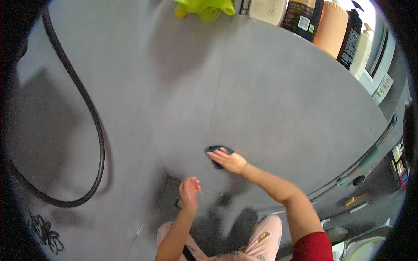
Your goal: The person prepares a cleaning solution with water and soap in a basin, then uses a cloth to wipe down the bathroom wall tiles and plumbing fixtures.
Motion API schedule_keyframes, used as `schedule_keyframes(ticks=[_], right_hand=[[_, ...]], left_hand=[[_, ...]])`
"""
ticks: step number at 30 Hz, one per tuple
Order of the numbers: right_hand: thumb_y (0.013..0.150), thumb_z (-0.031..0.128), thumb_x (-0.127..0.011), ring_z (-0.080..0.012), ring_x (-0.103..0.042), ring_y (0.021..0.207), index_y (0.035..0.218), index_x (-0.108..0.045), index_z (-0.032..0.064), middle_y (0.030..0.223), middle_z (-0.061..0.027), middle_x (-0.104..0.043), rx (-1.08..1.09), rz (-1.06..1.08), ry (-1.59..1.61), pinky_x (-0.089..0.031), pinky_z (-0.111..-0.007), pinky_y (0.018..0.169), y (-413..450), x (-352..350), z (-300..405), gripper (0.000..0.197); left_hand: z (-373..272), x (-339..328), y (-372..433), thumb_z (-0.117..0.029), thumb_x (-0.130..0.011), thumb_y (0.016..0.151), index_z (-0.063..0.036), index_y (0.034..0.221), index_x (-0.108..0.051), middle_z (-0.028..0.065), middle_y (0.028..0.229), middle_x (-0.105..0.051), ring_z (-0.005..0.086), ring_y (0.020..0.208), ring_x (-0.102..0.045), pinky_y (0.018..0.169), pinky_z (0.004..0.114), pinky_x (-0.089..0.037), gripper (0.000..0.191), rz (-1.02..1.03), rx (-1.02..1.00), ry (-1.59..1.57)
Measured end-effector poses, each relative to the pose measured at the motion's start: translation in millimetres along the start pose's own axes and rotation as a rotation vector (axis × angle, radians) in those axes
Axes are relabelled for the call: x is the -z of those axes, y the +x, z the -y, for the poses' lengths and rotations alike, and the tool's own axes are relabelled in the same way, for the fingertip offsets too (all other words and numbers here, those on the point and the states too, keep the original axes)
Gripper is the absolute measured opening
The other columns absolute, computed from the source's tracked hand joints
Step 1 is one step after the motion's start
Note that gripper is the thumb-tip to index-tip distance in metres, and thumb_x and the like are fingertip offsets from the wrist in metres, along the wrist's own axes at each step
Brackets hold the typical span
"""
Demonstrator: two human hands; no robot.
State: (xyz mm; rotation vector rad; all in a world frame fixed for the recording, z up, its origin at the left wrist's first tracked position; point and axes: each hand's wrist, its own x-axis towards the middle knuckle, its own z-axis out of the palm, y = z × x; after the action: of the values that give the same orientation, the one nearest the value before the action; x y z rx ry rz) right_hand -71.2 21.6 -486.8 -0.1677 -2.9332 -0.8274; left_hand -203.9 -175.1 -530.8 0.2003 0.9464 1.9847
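Note:
My right hand (230,161) lies flat over a dark blue cloth (218,165), pressing it against the smooth grey wall (254,98). The cloth's edges show past my fingers, while its middle is covered by them. Lower and to the left, my left hand (189,191) is raised in front of my body with its fingers loosely bent. It holds nothing that I can see and appears apart from the wall. A thin seam runs up the wall above the cloth.
A black hose (98,130) loops down the left side. Several bottles (330,29) line a ledge at the upper right, near a bright green mesh item (205,8). A long pole (362,161) leans at the right. Dark coiled loops (45,233) appear lower left.

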Motion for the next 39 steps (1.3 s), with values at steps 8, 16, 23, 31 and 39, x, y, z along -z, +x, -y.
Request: schedule_keyframes(ticks=[8,16,23,31,39], right_hand=[[0.071,0.029,-0.062,-0.0302,-0.038,0.118,0.124,-0.047,0.013,0.136,-0.0045,-0.037,-0.528,-0.542,-0.357,-0.025,-0.05,0.1,56.4,179.8,-77.5,0.057],[0.077,0.033,-0.054,-0.027,-0.035,0.118,0.127,-0.042,0.0064,0.138,-0.0078,-0.031,-0.358,-0.498,-0.282,-0.024,-0.047,0.099,175.5,42.5,7.4,0.058],[0.079,0.022,-0.043,-0.0161,-0.03,0.126,0.127,-0.044,0.0076,0.143,0.0007,-0.024,0.172,0.081,-0.172,-0.022,-0.034,0.105,37.8,-63.5,54.4,0.05],[0.078,0.021,-0.049,-0.0265,-0.037,0.12,0.119,-0.05,0.0082,0.134,-0.0061,-0.038,-0.566,-0.8,-0.364,-0.022,-0.049,0.101,210.6,138.7,-52.3,0.044],[0.082,0.024,-0.042,-0.0225,-0.03,0.125,0.131,-0.038,0.007,0.141,-0.0051,-0.027,-0.234,-0.28,-0.323,-0.021,-0.042,0.103,228.1,-16.4,50.7,0.052]], left_hand=[[-8.7,32.5,18.3,-0.028,-0.051,0.084,-0.0069,0.085,-0.058,0.0042,0.072,-0.058,0.0134,0.058,-0.051,0.053,0.027,-0.043,0.022,-0.021,-0.063,0.006],[4.4,13.7,30.2,-0.024,-0.048,0.083,-0.0054,0.086,-0.058,0.0056,0.074,-0.059,0.0134,0.059,-0.052,0.054,0.025,-0.044,0.021,0.004,-0.008,0.036],[-0.8,55.5,39.7,-0.025,-0.05,0.082,-0.0057,0.087,-0.058,0.005,0.076,-0.059,0.0134,0.06,-0.052,0.056,0.026,-0.043,0.022,-0.109,0.024,0.073],[8.1,54.0,56.1,-0.023,-0.05,0.082,-0.0041,0.088,-0.059,0.0056,0.077,-0.06,0.0131,0.061,-0.052,0.055,0.025,-0.043,0.021,-0.107,0.141,-0.043],[21.5,61.8,56.9,-0.025,-0.051,0.081,-0.0055,0.09,-0.058,0.0048,0.08,-0.059,0.013,0.063,-0.052,0.059,0.026,-0.043,0.023,-0.104,0.233,-0.117]])
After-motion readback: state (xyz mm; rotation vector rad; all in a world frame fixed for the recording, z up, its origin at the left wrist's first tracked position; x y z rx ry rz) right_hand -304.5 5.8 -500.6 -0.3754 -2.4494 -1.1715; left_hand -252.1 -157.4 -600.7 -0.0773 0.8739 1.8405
